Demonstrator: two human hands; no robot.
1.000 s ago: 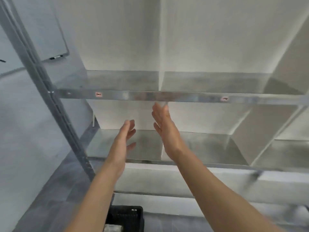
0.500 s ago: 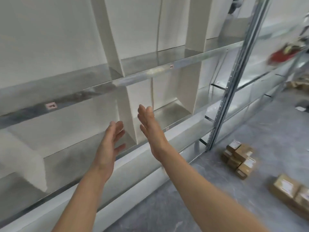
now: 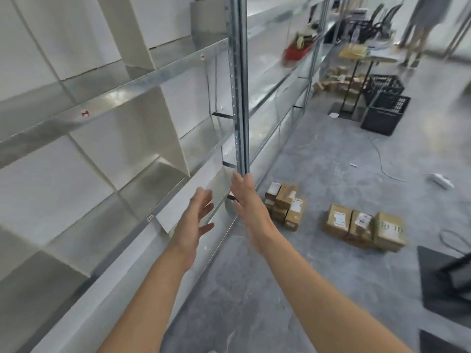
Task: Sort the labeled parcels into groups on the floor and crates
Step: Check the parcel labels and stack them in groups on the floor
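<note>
While both my bare arms stretch out ahead of me, neither hand carries a parcel. My left hand [image 3: 193, 220] is open, fingers spread and loosely bent, palm turned inward. My right hand [image 3: 248, 207] is open too, fingers straight and close together. Its tips are level with the foot of a tall grey perforated steel upright [image 3: 239, 98], though I cannot tell whether they touch it. To my left runs a long galvanised metal shelving unit [image 3: 153, 80], split into bays by flat cream divider panels [image 3: 163, 128].

On the grey concrete floor [image 3: 331, 159], just beyond my right hand, sits a tight cluster of small brown cardboard parcels with white labels [image 3: 284, 206]. A second cluster of larger brown labelled boxes [image 3: 364, 229] lies near it to the right, with a strip of floor between them. Far off, two black plastic lattice crates [image 3: 384, 108] stand together beside a table leg. I cannot see inside them. A blurred heap of more brown boxes [image 3: 336, 84] lies low by the far shelving.

My reading is that sorting is partly done, since two separate groups are already laid out on the floor. What seems left is the far heap, plus whatever belongs in the crates. With nothing in either hand, I judge I am between parcels, about to fetch another.
</note>
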